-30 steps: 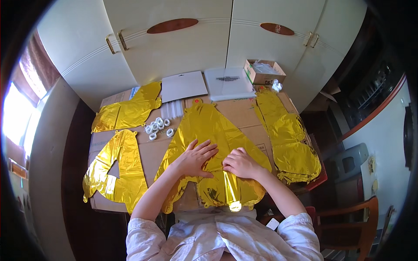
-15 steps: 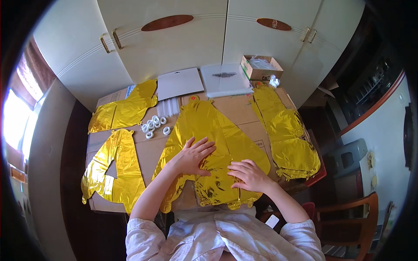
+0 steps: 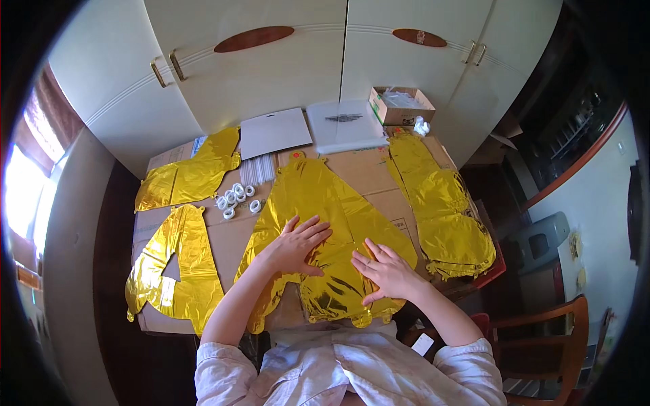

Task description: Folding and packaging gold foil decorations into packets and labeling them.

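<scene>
Across the upper frame, pale cupboard doors with brown oval plates. Below them, mid-frame, a table covered in brown cardboard. At centre of the frame, flat on that cardboard, a large gold foil balloon: deflated, shiny, creased, roughly triangular, narrow tip toward the cupboards, wide crinkled lower edge hanging over the near side of the table. Right of centre, a long stack of gold foil balloons; at lower left another gold shape with a triangular hole; at upper left one more gold piece. Near the top of the table, a white sheet, a flat clear packet and a small open cardboard box. Left of the central balloon, a cluster of small white rings.

Left hand flat, palm down on the central balloon, fingers spread and pointing upper right; gripping nothing. Right hand also pressed flat on the foil just lower right of it, fingers extended toward the left, apart, clasping nothing. Both forearms rising from the lower edge, white sleeves pushed up.
</scene>
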Demonstrator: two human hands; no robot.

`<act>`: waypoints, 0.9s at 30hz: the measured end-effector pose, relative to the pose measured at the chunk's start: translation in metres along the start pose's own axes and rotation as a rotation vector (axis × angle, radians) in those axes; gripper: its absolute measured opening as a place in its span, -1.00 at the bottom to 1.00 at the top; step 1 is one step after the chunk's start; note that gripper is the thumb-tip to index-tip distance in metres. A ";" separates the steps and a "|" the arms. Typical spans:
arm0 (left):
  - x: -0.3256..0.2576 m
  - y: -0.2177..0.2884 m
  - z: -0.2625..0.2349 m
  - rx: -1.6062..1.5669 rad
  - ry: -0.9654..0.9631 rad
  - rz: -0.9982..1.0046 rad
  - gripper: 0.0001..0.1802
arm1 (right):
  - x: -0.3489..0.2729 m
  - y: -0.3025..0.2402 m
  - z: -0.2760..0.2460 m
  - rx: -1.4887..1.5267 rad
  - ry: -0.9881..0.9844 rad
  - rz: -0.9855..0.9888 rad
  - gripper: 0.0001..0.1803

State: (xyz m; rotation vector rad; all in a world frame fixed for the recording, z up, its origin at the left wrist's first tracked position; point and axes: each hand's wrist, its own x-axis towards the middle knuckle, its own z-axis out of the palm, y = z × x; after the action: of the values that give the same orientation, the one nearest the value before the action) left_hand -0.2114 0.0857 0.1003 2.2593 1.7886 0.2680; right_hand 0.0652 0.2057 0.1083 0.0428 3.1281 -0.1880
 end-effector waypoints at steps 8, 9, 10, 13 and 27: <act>-0.001 0.001 -0.002 0.023 -0.008 -0.002 0.12 | 0.002 -0.009 -0.009 -0.025 -0.146 0.062 0.31; 0.000 0.001 -0.002 0.024 -0.005 0.003 0.13 | 0.002 -0.008 -0.009 -0.020 -0.143 0.063 0.31; 0.001 0.001 -0.002 0.025 -0.001 0.009 0.13 | 0.001 -0.007 -0.008 -0.016 -0.141 0.064 0.31; 0.002 0.000 -0.001 0.032 0.001 0.010 0.14 | 0.001 -0.007 -0.012 -0.015 -0.157 0.060 0.29; 0.002 -0.002 0.001 0.026 -0.022 0.002 0.17 | -0.098 -0.098 0.083 1.596 0.877 1.121 -0.76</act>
State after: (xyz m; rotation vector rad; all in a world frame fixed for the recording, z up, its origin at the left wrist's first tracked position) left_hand -0.2124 0.0880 0.0986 2.2730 1.7890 0.2212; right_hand 0.1611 0.0961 0.0385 1.9927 1.7737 -2.7505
